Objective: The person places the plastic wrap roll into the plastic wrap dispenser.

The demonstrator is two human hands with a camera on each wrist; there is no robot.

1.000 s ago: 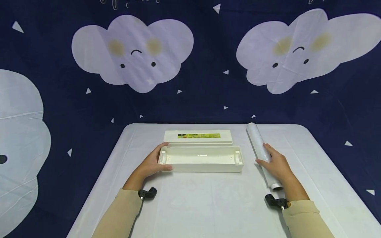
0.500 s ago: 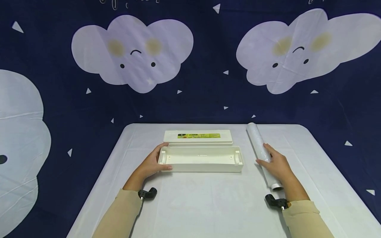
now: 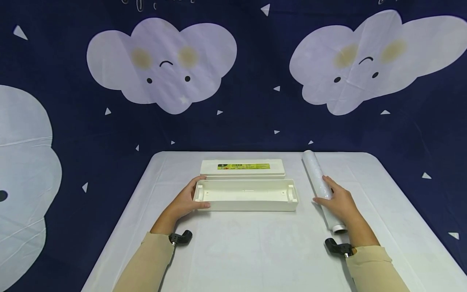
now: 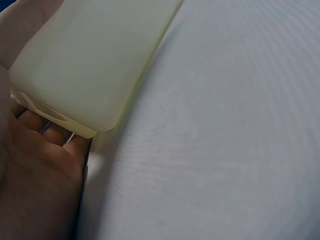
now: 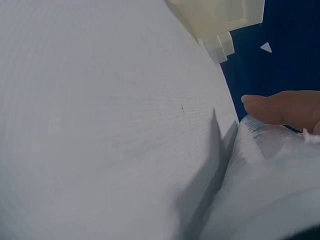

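Note:
A long off-white plastic box sits crosswise on the table, its hollow inside facing up. My left hand grips its left end, thumb along the front wall and fingers behind. In the left wrist view, the box end lies between thumb and fingers, with the palm below. To the right, a roll of cling film lies slanted on the table. My right hand holds it around its near half. The right wrist view shows the roll close up under the thumb.
Just behind the box lies a matching lid with a yellow-green label. A white cloth covers the table. Beyond the table's far edge hangs a dark blue curtain with cloud prints.

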